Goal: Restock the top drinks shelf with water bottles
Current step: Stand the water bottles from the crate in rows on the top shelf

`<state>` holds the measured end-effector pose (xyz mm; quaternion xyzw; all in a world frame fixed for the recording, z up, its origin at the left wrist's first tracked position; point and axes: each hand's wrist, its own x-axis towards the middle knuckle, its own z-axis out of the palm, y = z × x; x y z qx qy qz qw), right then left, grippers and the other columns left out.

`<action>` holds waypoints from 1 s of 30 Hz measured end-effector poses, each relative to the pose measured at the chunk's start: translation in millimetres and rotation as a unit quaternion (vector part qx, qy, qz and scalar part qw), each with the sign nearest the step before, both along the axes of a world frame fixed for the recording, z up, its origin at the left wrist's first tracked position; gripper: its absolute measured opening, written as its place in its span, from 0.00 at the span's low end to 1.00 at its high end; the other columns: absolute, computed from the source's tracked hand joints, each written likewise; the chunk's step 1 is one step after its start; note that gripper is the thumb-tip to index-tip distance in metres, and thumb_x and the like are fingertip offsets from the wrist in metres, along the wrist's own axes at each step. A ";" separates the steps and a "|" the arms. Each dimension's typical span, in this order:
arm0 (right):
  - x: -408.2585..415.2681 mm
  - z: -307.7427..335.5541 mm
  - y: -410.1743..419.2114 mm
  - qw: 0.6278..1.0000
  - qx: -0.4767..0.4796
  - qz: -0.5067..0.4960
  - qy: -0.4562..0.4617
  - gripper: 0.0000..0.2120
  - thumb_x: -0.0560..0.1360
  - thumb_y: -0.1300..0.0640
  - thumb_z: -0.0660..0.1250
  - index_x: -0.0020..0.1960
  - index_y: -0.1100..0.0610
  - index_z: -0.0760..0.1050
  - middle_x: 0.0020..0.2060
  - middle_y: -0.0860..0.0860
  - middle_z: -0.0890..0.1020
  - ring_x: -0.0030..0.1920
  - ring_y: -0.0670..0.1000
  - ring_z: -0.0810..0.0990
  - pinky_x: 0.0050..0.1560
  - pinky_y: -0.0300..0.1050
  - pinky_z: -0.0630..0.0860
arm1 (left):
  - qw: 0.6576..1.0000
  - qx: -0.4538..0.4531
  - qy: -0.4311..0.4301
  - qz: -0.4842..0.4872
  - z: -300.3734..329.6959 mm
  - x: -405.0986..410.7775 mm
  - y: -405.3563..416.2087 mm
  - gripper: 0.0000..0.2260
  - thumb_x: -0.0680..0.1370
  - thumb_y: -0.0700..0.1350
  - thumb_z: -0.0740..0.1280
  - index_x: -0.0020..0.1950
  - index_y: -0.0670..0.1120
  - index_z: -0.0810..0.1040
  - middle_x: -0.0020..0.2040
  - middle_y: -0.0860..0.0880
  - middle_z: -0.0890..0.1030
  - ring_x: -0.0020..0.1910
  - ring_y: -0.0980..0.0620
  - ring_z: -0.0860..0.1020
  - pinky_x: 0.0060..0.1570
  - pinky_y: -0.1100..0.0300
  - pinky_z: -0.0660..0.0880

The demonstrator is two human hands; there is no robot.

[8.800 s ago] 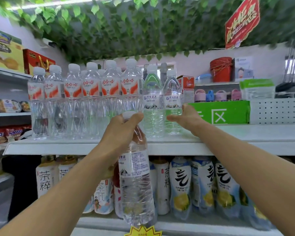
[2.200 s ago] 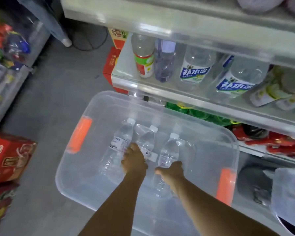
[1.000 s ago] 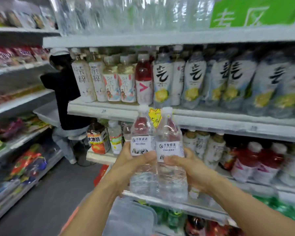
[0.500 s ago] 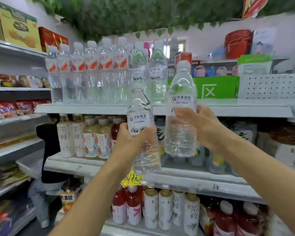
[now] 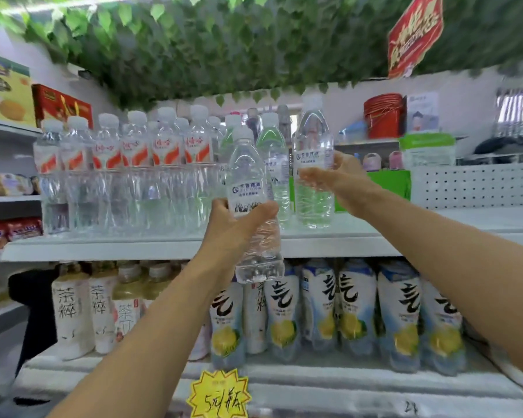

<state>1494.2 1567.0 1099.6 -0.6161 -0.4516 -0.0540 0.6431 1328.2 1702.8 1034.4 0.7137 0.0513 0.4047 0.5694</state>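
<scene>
Both bottles are up from the clear bin on the floor, where they lay 2.2 s ago. The right hand (image 5: 341,176) now sets its water bottle (image 5: 314,164) upright on the top shelf (image 5: 163,248), base touching, just right of the standing row. The left hand (image 5: 236,227) lifts the second bottle (image 5: 251,203) higher, tilted, its base still below the shelf edge.

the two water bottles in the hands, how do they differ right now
The left hand holds its bottle low, in front of the top shelf edge, its base below the shelf. The right hand holds its bottle higher and over the shelf, base at the shelf surface. The left bottle tilts slightly; the right stands upright. Both are clear, white-capped, with the same label.
</scene>
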 end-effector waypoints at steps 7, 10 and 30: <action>4.8 -12.1 1.2 0.994 -0.092 -0.042 -0.026 0.34 0.64 0.44 0.77 0.65 0.56 0.74 0.57 0.51 0.83 0.58 0.51 0.81 0.69 0.54 0.72 | 0.999 -0.016 -0.017 -0.025 1.8 23.7 12.4 0.31 0.67 0.55 0.80 0.64 0.49 0.69 0.54 0.49 0.83 0.46 0.56 0.84 0.43 0.60 0.77; -0.2 -29.2 1.3 0.973 -0.130 -0.184 -0.055 0.44 0.60 0.39 0.79 0.68 0.57 0.67 0.59 0.52 0.79 0.59 0.53 0.78 0.65 0.55 0.74 | 0.999 -0.013 -0.032 -0.033 6.6 26.9 13.6 0.35 0.62 0.57 0.79 0.63 0.49 0.69 0.53 0.51 0.83 0.42 0.61 0.84 0.38 0.65 0.76; 50.7 -20.4 36.1 0.960 -0.210 -0.187 -0.004 0.21 0.74 0.51 0.74 0.63 0.59 0.74 0.55 0.51 0.80 0.55 0.52 0.77 0.61 0.49 0.72 | 0.999 -0.033 -0.018 -0.036 6.0 26.9 12.3 0.38 0.61 0.59 0.80 0.66 0.50 0.69 0.57 0.52 0.82 0.52 0.56 0.81 0.42 0.61 0.72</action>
